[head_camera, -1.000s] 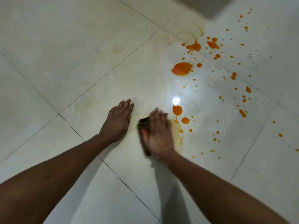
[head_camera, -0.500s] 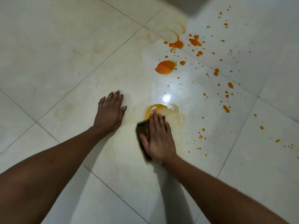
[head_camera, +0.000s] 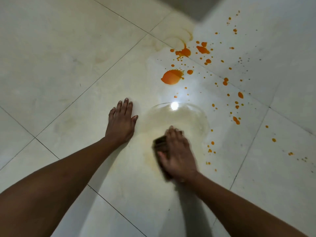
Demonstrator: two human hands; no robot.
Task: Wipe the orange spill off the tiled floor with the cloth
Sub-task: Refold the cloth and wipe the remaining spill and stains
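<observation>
My right hand (head_camera: 177, 154) lies flat on a dark folded cloth (head_camera: 160, 145) and presses it onto the pale tiled floor (head_camera: 59, 57); the hand is motion-blurred and hides most of the cloth. Around and beyond it spreads a thin wet yellowish smear (head_camera: 174, 120) with a curved edge. Farther away sits a large orange blot (head_camera: 171, 78), then more orange patches (head_camera: 185, 52) along a grout line, and several small drops (head_camera: 236, 119) scattered to the right. My left hand (head_camera: 120, 120) rests flat on the tile to the left of the smear, fingers straight.
A bright lamp reflection (head_camera: 174, 106) shines on the wet tile. Faint dried yellowish rings (head_camera: 177, 35) mark the floor beyond the orange patches. A grey shadowed edge (head_camera: 191, 7) cuts across the top of the view.
My right hand swept the cloth forward through the two nearest orange blots, then back toward me, leaving a thin yellowish smear where they were. My left hand stayed planted.
</observation>
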